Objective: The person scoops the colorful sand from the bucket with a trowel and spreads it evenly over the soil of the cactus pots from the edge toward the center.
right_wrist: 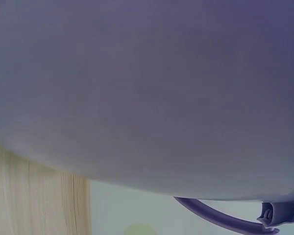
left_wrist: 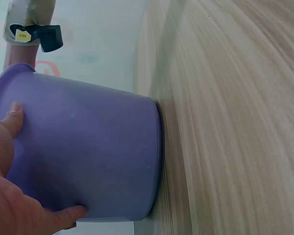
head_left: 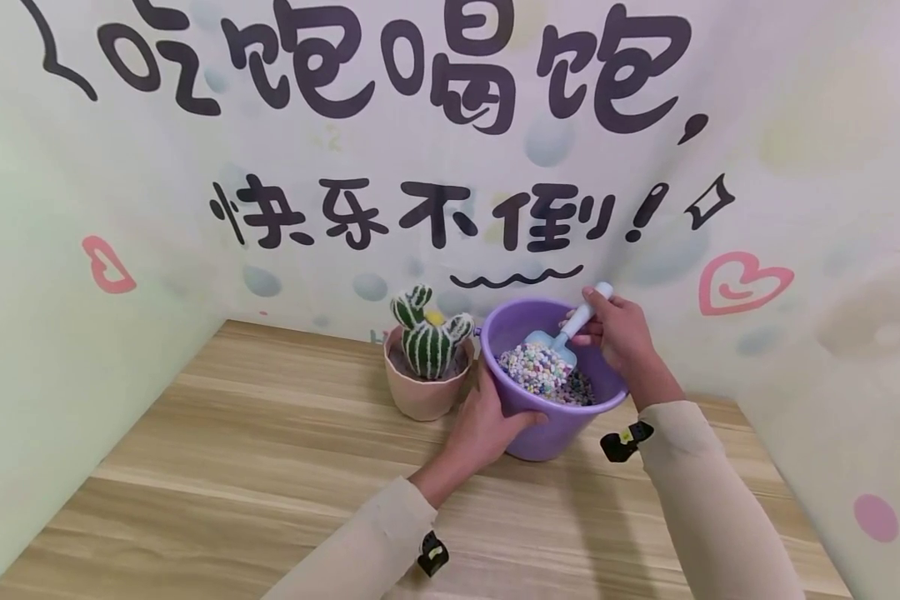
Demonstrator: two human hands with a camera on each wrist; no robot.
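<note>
A purple bucket stands on the wooden tabletop, partly filled with small multicoloured pellets. My left hand holds the bucket's near left side, its thumb and fingers spread around the curved wall; the left wrist view shows this hand against the bucket. My right hand grips the handle of a pale blue scoop, whose blade is inside the bucket, heaped with pellets. In the right wrist view the bucket wall fills most of the picture, hiding the right hand and scoop.
Close to the bucket's left side sits a knitted-looking cactus in a pink pot. A printed backdrop rises behind the wooden tabletop. The bucket's purple carrying handle hangs on its far side in the right wrist view.
</note>
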